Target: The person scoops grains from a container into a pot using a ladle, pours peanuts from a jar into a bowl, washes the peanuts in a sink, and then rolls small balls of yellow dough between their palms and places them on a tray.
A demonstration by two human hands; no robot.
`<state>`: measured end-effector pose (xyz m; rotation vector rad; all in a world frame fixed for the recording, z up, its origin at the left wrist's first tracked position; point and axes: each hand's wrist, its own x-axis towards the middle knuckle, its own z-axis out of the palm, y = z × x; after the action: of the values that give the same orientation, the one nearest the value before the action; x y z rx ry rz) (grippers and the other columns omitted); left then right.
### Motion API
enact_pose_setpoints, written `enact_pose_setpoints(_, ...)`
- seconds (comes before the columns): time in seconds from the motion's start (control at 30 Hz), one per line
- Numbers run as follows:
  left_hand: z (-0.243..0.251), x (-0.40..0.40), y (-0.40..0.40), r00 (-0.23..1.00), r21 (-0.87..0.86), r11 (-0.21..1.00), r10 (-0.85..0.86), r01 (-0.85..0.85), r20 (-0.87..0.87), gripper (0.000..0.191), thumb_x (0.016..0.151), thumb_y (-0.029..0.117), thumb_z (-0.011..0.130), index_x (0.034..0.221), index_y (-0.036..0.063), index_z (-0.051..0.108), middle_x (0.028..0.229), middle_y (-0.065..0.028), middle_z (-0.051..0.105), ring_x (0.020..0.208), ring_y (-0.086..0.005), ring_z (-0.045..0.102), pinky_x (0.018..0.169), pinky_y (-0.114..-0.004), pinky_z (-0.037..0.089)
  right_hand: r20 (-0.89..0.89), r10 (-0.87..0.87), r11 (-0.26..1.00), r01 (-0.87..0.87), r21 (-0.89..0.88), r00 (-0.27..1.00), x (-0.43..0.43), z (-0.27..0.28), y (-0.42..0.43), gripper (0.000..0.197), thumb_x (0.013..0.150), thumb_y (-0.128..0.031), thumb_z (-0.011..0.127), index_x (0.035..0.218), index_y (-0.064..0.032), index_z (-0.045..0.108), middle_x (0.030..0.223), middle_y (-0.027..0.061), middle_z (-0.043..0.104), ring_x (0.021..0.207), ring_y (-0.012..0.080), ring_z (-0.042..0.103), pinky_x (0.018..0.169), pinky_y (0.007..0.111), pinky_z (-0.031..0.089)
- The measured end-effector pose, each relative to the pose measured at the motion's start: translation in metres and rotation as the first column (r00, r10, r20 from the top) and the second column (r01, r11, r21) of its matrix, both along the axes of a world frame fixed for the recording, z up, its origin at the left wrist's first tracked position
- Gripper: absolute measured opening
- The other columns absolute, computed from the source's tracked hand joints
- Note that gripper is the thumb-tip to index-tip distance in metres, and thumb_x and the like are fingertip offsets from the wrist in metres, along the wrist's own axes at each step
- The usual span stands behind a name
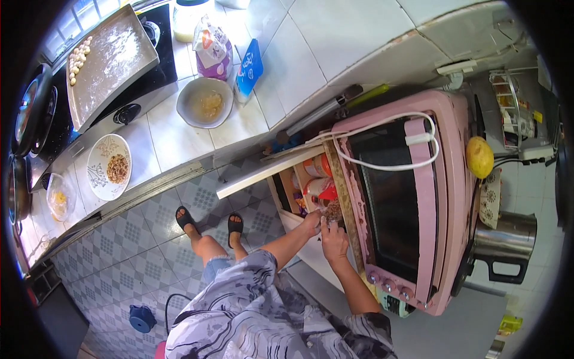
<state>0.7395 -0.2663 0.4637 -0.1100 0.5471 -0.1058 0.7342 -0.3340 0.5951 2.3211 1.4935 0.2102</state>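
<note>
Both my hands meet at a small clear plastic bag (pixel 332 212) of brownish bits, over an open cabinet compartment below the pink oven. My left hand (pixel 312 223) grips the bag's near end. Fingers of my right hand (pixel 335 241) pinch at the same end, close to the left fingers. Part of the bag is hidden by the hands and the cabinet edge. Just past them in the open compartment (pixel 290 190) lie a red-and-white package (pixel 319 187) and an orange container (pixel 317 165).
A pink toaster oven (pixel 394 193) with a looped white cord (pixel 390 167) stands on the cabinet. The open cabinet door (pixel 255 174) juts left. On the tiled counter are a floured baking pan (pixel 112 58), a grey bowl (pixel 205 103) and a patterned bowl (pixel 102 168).
</note>
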Motion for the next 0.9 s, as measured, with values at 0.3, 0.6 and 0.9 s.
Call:
enact_pose_setpoints(0.3, -0.074, 0.059, -0.021, 0.991, 0.013, 0.991, 0.130, -0.130, -0.023, 0.021, 0.093, 0.011, 0.034, 0.103, 0.0060, 0.052, 0.095, -0.0106, 0.059, 0.081, -0.0247, 0.059, 0.072, -0.038, 0.052, 0.233, -0.070, 0.963, 0.126, -0.237, 0.970, 0.037, -0.066, 0.005, 0.044, 0.080, -0.017, 0.053, 0.124, -0.0161, 0.051, 0.086, 0.0023, 0.045, 0.074, 0.0181, 0.051, 0.063, 0.027, 0.050)
enact_pose_setpoints(0.6, -0.067, 0.075, -0.023, 0.913, 0.128, 0.979, 0.196, -0.160, -0.358, 0.020, 0.092, 0.018, 0.040, 0.102, 0.0062, 0.052, 0.097, -0.0116, 0.060, 0.083, -0.0260, 0.060, 0.075, -0.041, 0.052, 0.215, -0.509, 0.786, 0.552, -0.279, 0.834, 0.108, -0.114, 0.003, 0.047, 0.088, -0.022, 0.046, 0.133, -0.0129, 0.041, 0.130, 0.0130, 0.043, 0.117, 0.0316, 0.046, 0.103, 0.039, 0.033)
enact_pose_setpoints(0.9, -0.080, 0.066, -0.008, 0.896, 0.072, 0.997, 0.069, -0.042, -0.439, 0.019, 0.091, 0.021, 0.043, 0.102, 0.0076, 0.052, 0.097, -0.0114, 0.060, 0.084, -0.0263, 0.061, 0.074, -0.042, 0.052, 0.268, -0.527, 0.832, 0.553, -0.030, 0.807, 0.123, -0.143, -0.007, 0.047, 0.092, -0.023, 0.041, 0.136, -0.0097, 0.036, 0.133, 0.0142, 0.041, 0.120, 0.0311, 0.044, 0.103, 0.037, 0.033)
